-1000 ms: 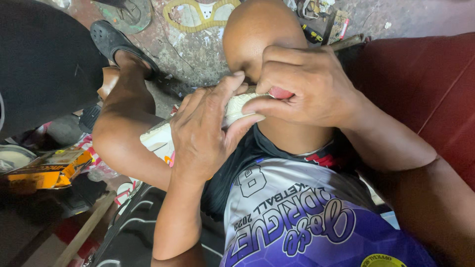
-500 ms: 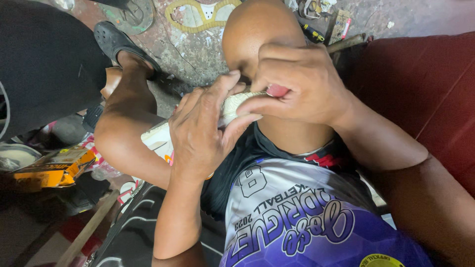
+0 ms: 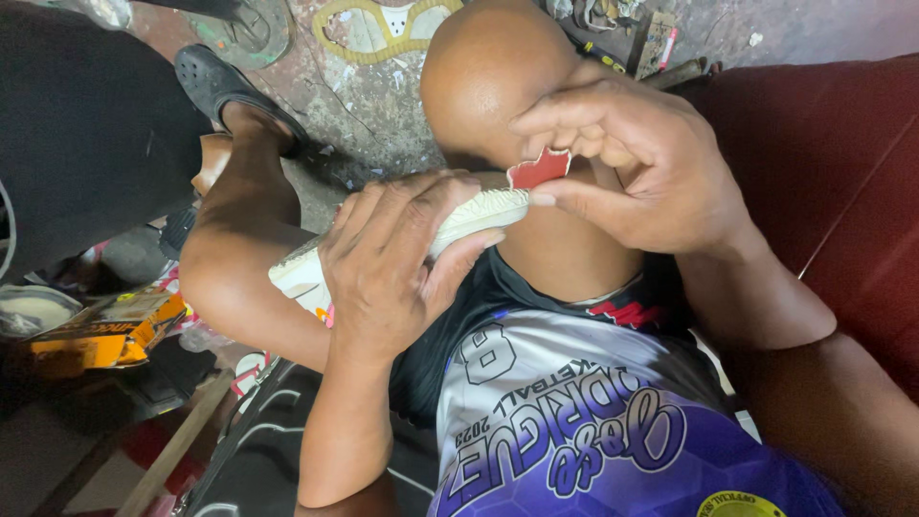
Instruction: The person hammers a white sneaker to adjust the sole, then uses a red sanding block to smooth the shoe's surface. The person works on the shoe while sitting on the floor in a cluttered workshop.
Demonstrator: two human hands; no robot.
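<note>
The left hand [image 3: 383, 273] is wrapped around a white shoe sole [image 3: 402, 244], fingers clamped over its middle, holding it across the raised knee [image 3: 493, 81]. Just right of it, the right hand [image 3: 641, 163] pinches a small red piece [image 3: 538, 169] at the sole's tip between thumb and fingers. On the far concrete floor [image 3: 373, 105], a black clog [image 3: 215, 81] sits to the left.

hands: 2 [image 3: 383, 273] | white shoe: 1 [image 3: 306, 278] | black clog: 1 [image 3: 225, 91]
</note>
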